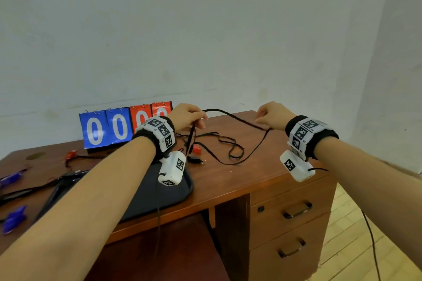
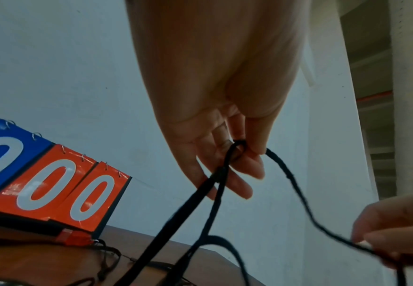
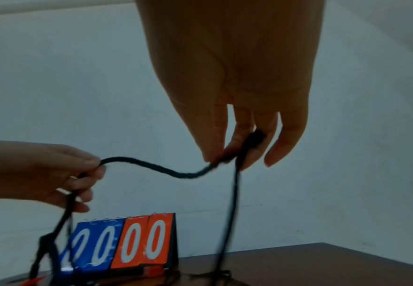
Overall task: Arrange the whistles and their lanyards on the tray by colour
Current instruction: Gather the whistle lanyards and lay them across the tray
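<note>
While both hands' fingers (image 2: pixel 243 188) pinch the black lanyard (image 1: pixel 237 118), only head view shows the tray (image 1: pixel 182 191).

Two hands are raised over the desk — the left hand (image 1: pixel 186 115) and the right hand (image 1: pixel 272 114). One black lanyard (image 1: pixel 237 119) is stretched between them; more black cord (image 1: pixel 228 143) lies tangled on the desktop, and how many lanyards it makes up cannot be told. Two blue whistles show at the left edge — one (image 1: pixel 10 178) farther back, one (image 1: pixel 13 219) nearer. Red whistles number two: one (image 1: pixel 196 149) by the cords, one (image 1: pixel 70 154) left of the scoreboard. One dark tray (image 1: pixel 173 194). One scoreboard (image 1: pixel 118 128) with four number cards. One desk (image 1: pixel 239 180) with two drawer handles.
</note>
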`<state>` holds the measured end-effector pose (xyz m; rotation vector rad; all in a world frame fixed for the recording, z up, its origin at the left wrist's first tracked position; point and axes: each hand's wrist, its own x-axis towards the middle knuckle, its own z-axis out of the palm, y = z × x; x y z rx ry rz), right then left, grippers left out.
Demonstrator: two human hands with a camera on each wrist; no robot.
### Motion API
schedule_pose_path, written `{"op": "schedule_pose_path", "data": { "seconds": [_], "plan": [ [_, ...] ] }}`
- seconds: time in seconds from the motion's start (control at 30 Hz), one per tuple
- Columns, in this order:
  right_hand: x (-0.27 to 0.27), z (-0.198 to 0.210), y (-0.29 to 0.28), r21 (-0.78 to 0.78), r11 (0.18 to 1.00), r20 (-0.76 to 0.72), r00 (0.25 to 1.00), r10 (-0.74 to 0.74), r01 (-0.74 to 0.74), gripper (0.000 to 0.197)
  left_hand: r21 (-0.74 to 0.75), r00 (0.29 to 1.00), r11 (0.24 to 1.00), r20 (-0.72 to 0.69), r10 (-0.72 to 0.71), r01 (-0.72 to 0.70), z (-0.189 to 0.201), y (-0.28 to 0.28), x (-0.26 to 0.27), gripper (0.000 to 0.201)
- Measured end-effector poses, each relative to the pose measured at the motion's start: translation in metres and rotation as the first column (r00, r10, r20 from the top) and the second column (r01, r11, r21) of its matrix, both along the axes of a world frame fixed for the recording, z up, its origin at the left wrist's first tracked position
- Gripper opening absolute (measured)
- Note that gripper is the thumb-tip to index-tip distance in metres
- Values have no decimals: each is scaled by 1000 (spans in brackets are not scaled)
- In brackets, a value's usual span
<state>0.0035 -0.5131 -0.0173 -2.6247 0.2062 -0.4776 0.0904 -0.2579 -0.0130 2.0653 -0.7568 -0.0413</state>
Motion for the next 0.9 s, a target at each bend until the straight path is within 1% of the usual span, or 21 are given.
{"op": "schedule_pose_path", "data": {
  "seconds": [0.03,0.1,0.17,0.2,0.23,0.27,0.33,0.37,0.43,0.47,0.5,0.53,0.6,0.67,0.7,0.8,0.83,0.9],
  "plan": [
    [2,-4,9,4,1000,-18,999,26,-26,20,-18,1000,1000,-12,-24,24,-2,-2,-2,19],
    [5,-12,30,53,992,-54,991,121,-118,35,-45,997,997,-48,-60,58,-6,-6,-4,18],
    [8,-21,51,159,960,-108,963,249,-230,54,-43,993,997,-92,-69,65,-11,-12,-5,17],
    [10,-26,59,216,937,-119,945,306,-276,59,-39,993,997,-94,-72,68,-13,-16,-6,17],
    [13,-30,66,261,916,-109,934,340,-303,58,-39,994,997,-76,-76,74,-15,-19,-6,18],
    [18,-34,70,288,905,-80,934,349,-314,49,-38,996,996,-49,-79,77,-14,-22,-7,19],
    [26,-37,73,332,894,2,948,318,-301,28,-49,995,994,-12,-97,96,-13,-26,-5,19],
    [29,-37,72,375,880,26,952,305,-292,24,-62,994,992,-4,-107,107,-11,-27,-3,17],
    [32,-34,68,503,815,16,945,326,-289,20,-95,994,990,2,-108,108,-9,-27,1,16],
    [31,-34,68,554,777,-17,929,370,-299,17,-113,995,989,-6,-100,98,-9,-27,2,17],
    [29,-34,69,565,763,-62,905,420,-315,14,-129,995,987,-20,-96,93,-10,-27,3,18],
    [28,-35,69,540,778,-114,887,447,-322,17,-137,995,986,-38,-96,90,-11,-28,4,18],
    [27,-44,71,503,799,-193,858,476,-330,39,-132,994,987,-60,-95,86,-16,-31,6,17],
    [32,-57,71,523,803,-248,851,463,-285,58,-144,993,986,-76,-92,80,-21,-32,8,18],
    [35,-63,71,514,813,-259,854,451,-273,59,-157,992,985,-91,-89,74,-23,-34,9,18],
    [43,-74,70,483,839,-210,897,389,-251,46,-150,990,987,-111,-82,65,-25,-35,9,18],
    [44,-74,69,484,838,-190,904,382,-253,40,-124,992,990,-105,-76,62,-25,-36,10,18],
    [42,-70,68,501,815,-141,901,410,-292,21,-46,996,998,-66,-54,51,-24,-37,12,24]
  ]
}}
